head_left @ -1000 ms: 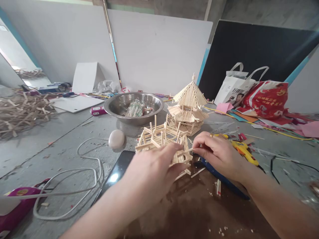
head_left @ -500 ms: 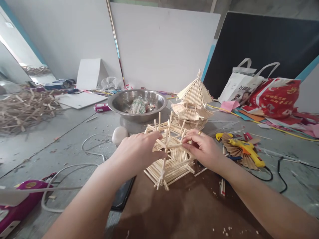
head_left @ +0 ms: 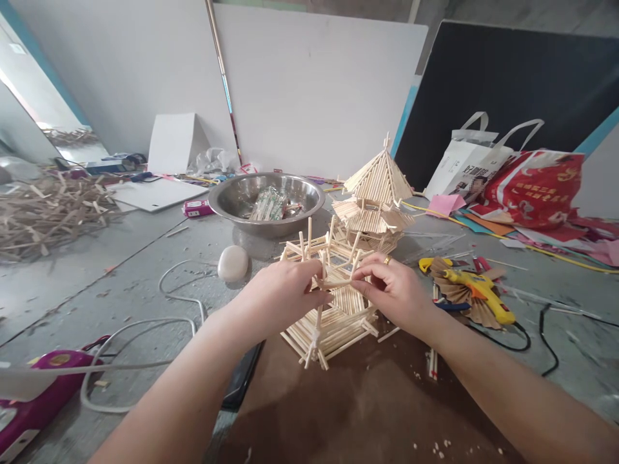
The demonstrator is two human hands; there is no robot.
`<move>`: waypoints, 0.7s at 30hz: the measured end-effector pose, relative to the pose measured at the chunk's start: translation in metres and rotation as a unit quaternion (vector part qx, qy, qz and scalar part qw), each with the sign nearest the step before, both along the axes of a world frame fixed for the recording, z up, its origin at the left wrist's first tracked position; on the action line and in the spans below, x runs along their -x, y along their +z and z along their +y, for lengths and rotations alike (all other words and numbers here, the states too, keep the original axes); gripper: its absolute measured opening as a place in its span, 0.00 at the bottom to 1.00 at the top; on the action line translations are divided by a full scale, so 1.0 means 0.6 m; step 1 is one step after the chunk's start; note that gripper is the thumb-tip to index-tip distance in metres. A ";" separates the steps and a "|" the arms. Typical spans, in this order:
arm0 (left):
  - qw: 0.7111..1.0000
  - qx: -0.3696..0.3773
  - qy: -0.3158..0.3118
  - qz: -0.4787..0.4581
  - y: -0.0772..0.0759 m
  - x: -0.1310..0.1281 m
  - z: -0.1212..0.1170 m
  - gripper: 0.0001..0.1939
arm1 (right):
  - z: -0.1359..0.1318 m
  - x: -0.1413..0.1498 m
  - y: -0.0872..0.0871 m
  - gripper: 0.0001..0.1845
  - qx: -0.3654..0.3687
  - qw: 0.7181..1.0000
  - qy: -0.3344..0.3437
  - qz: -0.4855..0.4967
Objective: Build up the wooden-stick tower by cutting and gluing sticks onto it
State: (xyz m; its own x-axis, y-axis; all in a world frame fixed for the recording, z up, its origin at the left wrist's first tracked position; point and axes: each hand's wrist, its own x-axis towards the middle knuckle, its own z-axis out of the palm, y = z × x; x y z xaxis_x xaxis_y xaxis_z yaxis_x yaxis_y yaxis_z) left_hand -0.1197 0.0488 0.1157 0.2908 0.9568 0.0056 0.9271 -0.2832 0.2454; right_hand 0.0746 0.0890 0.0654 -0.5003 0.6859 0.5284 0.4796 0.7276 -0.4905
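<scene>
A frame built of thin wooden sticks (head_left: 331, 328), with uprights around its edge, stands on a brown board (head_left: 367, 399) in front of me. One short wooden stick (head_left: 337, 283) lies level between two uprights on the near side. My left hand (head_left: 285, 287) pinches its left end, beside an upright. At the other end my right hand (head_left: 391, 283), a ring on one finger, closes thumb and fingertips on the same stick. Just behind the frame rises a stick-built pagoda (head_left: 377, 180) with a pointed roof. The fingers partly hide the stick's ends.
A metal basin (head_left: 222, 212) holding a plastic packet is behind the frame. On the right lies a yellow glue gun (head_left: 483, 296) with a black cord. To the left are a white round object (head_left: 233, 263), a looped cable (head_left: 164, 322) and a heap of sticks (head_left: 53, 212).
My left hand has shifted slightly right, onto the short stick's left end by the upright. My right hand has moved a little to the left. The frame stays in place.
</scene>
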 end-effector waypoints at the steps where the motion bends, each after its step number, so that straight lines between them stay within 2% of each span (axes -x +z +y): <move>1: 1.000 -0.001 -0.003 -0.002 -0.002 0.000 0.001 0.10 | 0.000 0.000 0.000 0.04 0.000 1.000 0.001 0.001; 8: 0.999 -0.039 -0.027 -0.021 -0.013 0.000 0.006 0.14 | 0.003 0.000 -0.001 0.05 -0.004 1.000 0.004 0.002; 15: 0.998 -0.060 -0.005 -0.013 -0.017 -0.006 0.009 0.13 | 0.002 0.002 -0.004 0.04 0.009 1.000 0.006 0.021; 21: 0.998 -0.067 -0.004 -0.016 -0.019 -0.006 0.010 0.13 | 0.003 0.001 -0.007 0.04 0.069 0.996 -0.007 0.052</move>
State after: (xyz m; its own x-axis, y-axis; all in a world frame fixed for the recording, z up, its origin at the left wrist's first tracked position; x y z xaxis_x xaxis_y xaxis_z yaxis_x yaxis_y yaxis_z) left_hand -0.1160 0.0546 0.1043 0.2963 0.9443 0.1430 0.9172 -0.3231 0.2332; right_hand 0.0739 0.0908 0.0609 -0.4370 0.7626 0.4770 0.4311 0.6429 -0.6331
